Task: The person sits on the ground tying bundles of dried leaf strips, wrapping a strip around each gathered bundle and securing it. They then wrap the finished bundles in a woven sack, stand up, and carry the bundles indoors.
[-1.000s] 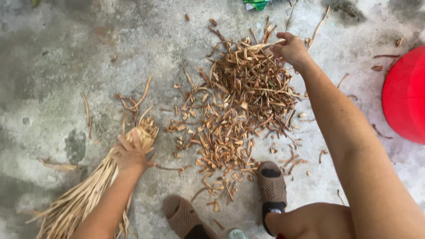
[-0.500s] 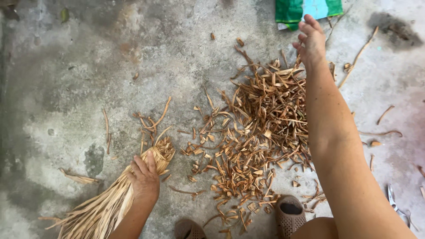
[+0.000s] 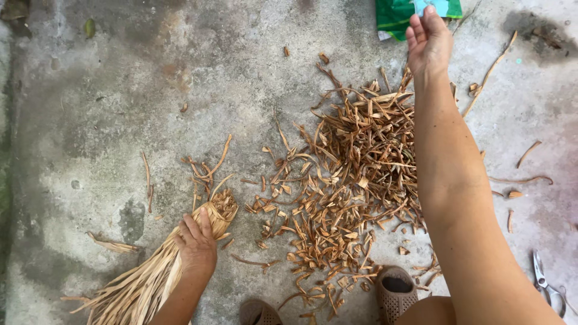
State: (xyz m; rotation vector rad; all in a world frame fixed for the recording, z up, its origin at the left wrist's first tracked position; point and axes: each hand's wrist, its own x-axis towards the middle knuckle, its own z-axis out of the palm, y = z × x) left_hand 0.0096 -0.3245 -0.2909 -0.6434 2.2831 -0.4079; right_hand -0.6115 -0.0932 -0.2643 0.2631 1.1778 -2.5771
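1. Concrete floor point(image 3: 108, 108): grey, stained and mottled, carrying everything listed below; dark patch at its far right corner.
2. Pile of cut dry leaf pieces point(image 3: 355, 174): brown, short and curled strips, spread over the middle of the floor, thinning toward the near edge; stray bits lie scattered to its left and right.
3. Bundle of dry leaf strips point(image 3: 144, 277): pale straw colour, long, lying slantwise toward the near left corner, its trimmed end pointing at the pile and just short of it.
4. Right hand point(image 3: 428, 42): arm stretched out across the pile to the far edge; fingers drawn together and touching the edge of the green bag. Whether they pinch it cannot be told.
5. Left hand point(image 3: 197, 245): resting palm down on the bundle near its trimmed end, fingers curled over the strips, pressing them to the floor.
6. Green bag point(image 3: 415, 12): plastic, green with a pale blue part, lying at the far edge, partly out of view.
7. Two brown sandals point(image 3: 394, 295): perforated, at the near edge, toes touching the pile's nearest pieces.
8. Scissors point(image 3: 542, 280): metal, lying near the near right corner, well apart from both hands.
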